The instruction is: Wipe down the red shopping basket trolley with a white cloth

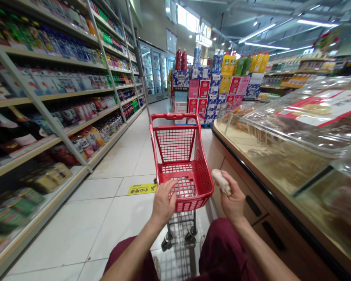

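Observation:
A red plastic shopping cart [203,168] stands right in front of me, its basket showing bare grid walls and floor. My left hand [163,200] is at the basket's near left corner, fingers bent over the rim; part of the grip is hidden. To the right of the basket, my right hand [233,197] is closed around a pale, whitish, lumpy piece [221,182] whose kind I cannot make out. That piece is held up beside the cart's right wall, close to the wooden display counter [231,171].
Drink shelves [55,95] line the left side. Stacked drink cartons [197,95] with bottles on top stand ahead, and glass-door fridges [156,70] are behind. Clear plastic covers [310,132] lie over the counter at right. A yellow floor sticker [142,189] marks the tiles.

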The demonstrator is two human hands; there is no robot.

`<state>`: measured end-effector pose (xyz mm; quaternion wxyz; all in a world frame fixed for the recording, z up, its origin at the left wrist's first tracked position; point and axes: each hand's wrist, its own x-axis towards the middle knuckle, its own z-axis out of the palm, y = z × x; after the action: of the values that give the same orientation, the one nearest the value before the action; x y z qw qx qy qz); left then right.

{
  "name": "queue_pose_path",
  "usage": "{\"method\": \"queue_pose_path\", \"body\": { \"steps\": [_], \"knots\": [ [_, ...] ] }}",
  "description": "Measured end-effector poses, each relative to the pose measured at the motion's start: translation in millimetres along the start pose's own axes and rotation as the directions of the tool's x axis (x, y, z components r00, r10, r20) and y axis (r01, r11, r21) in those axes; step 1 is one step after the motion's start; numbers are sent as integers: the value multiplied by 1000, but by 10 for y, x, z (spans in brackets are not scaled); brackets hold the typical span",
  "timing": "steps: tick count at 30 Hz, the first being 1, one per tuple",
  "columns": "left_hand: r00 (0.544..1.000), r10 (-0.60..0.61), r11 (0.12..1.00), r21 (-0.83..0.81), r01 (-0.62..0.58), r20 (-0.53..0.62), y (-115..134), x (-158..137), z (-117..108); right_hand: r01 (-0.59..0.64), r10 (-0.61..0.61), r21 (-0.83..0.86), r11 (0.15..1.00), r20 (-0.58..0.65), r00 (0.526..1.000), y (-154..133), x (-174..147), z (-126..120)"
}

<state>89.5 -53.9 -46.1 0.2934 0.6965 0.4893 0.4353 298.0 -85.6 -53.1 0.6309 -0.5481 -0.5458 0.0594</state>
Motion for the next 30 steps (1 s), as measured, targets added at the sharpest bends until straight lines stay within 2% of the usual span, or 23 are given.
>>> {"method": "queue_pose_path", "body": {
  "steps": [1, 3, 4, 6, 8, 10, 12, 15, 17, 18, 20, 22, 23, 26, 27, 28, 30],
  "knots": [
    [995, 89, 974, 206, -95, 39, -84, -9, -59, 130, -123, -124, 984, 65, 990, 78, -23, 1],
    [976, 143, 862, 463, -206, 167, -227, -41, -117, 331, -262, -262, 906, 266, 928, 157, -185, 158],
    [968, 138, 815, 531, -231, 210, -279, -57, -117, 401, -297, -278, 873, 348, 889, 157, -303, 299],
    [956, 129, 752, 603, -266, 262, -340, -74, -90, 486, -364, -288, 825, 386, 848, 111, -522, 607],
    [947, 138, 705, 643, -300, 291, -360, -69, -70, 564, -436, -273, 779, 412, 800, 90, -613, 774],
    [934, 171, 656, 671, -345, 313, -366, -49, -85, 639, -485, -262, 723, 466, 740, 165, -544, 684],
    [922, 217, 611, 693, -383, 320, -379, -27, -117, 676, -486, -300, 673, 509, 710, 314, -391, 419],
    [915, 261, 579, 708, -403, 307, -405, 0, -125, 574, -387, -495, 653, 433, 814, 465, -269, 156],
    [913, 285, 579, 707, -407, 292, -415, 17, -90, 525, -356, -542, 655, 392, 848, 437, -330, 237],
    [910, 297, 578, 705, -412, 288, -418, 25, -68, 532, -360, -531, 659, 398, 844, 399, -378, 324],
    [907, 318, 576, 703, -417, 278, -421, 43, -31, 593, -399, -468, 655, 452, 798, 336, -431, 464],
    [905, 329, 574, 703, -420, 271, -426, 58, -14, 634, -420, -432, 642, 494, 761, 349, -377, 448],
    [904, 333, 574, 702, -421, 269, -429, 64, -12, 623, -406, -451, 639, 490, 771, 384, -320, 385],
    [901, 340, 569, 704, -425, 269, -438, 74, -23, 493, -313, -583, 646, 386, 868, 479, -195, 208],
    [901, 341, 567, 706, -424, 267, -439, 74, -28, 462, -296, -603, 650, 359, 885, 472, -205, 213],
    [902, 343, 564, 709, -422, 264, -438, 74, -34, 463, -299, -595, 657, 358, 885, 441, -242, 260],
    [900, 349, 557, 715, -423, 260, -435, 70, -49, 524, -340, -523, 673, 410, 846, 333, -356, 422]
  ]
}}
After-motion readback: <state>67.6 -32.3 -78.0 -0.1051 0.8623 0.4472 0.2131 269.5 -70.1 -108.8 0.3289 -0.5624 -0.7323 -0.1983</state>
